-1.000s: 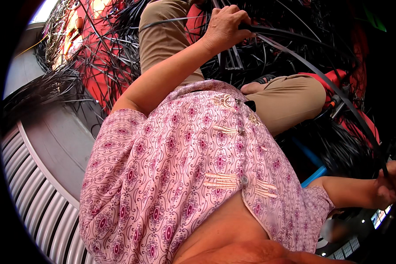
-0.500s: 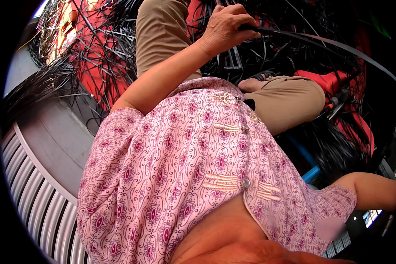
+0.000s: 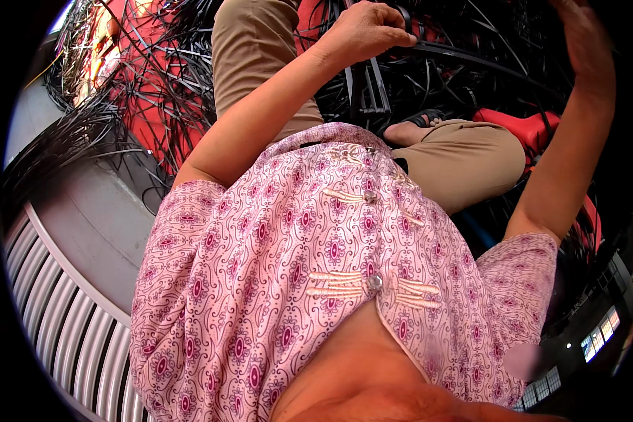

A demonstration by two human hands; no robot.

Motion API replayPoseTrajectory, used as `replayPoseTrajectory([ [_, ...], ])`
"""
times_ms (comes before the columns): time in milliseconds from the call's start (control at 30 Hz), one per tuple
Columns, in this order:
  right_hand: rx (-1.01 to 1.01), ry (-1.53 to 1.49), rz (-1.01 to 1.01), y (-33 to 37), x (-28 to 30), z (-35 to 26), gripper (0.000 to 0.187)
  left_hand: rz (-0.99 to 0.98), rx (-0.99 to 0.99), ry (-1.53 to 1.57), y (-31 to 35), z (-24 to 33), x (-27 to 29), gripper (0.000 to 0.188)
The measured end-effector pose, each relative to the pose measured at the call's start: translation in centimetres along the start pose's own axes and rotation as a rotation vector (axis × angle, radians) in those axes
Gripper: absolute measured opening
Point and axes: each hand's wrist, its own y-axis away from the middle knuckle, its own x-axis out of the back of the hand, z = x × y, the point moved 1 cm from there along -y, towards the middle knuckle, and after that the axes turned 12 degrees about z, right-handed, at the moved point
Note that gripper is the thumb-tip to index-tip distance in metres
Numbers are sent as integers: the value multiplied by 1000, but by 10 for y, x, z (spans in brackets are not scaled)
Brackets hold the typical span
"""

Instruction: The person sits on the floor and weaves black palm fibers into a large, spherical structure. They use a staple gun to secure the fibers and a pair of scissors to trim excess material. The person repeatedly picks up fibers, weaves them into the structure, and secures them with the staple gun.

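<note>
Up at the top centre, my left hand (image 3: 374, 29) has its thumb and fingers pinched together on a flat black plastic strip (image 3: 464, 53). That strip runs from the fingertips toward the right over a dark heap. My right hand (image 3: 585, 39) is raised at the top right, well apart from the left. Its fingers run into the upper edge and shadow, so their grip is hidden. Below the left hand, several more black strips (image 3: 378, 88) hang or lie close together.
Tangled black strips (image 3: 169, 77) cover red material (image 3: 137, 105) at the upper left. A red object (image 3: 520, 129) lies beside my bent knee and sandalled foot (image 3: 408, 131). At the lower left is a grey slatted metal piece (image 3: 70, 316) next to a grey surface (image 3: 105, 225).
My right arm has swung up from the right edge to the top right. The long strip that arched to the right now lies lower and straighter. My left hand shifted slightly.
</note>
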Motion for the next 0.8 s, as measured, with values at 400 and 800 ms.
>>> replayPoseTrajectory([
  [400, -997, -751, 26, 185, -127, 73, 31, -50, 88, 57, -8, 9, 10, 25],
  [800, -708, -1277, 122, 182, -153, 92, 60, -17, 21, -150, 2, 33, 10, 17],
])
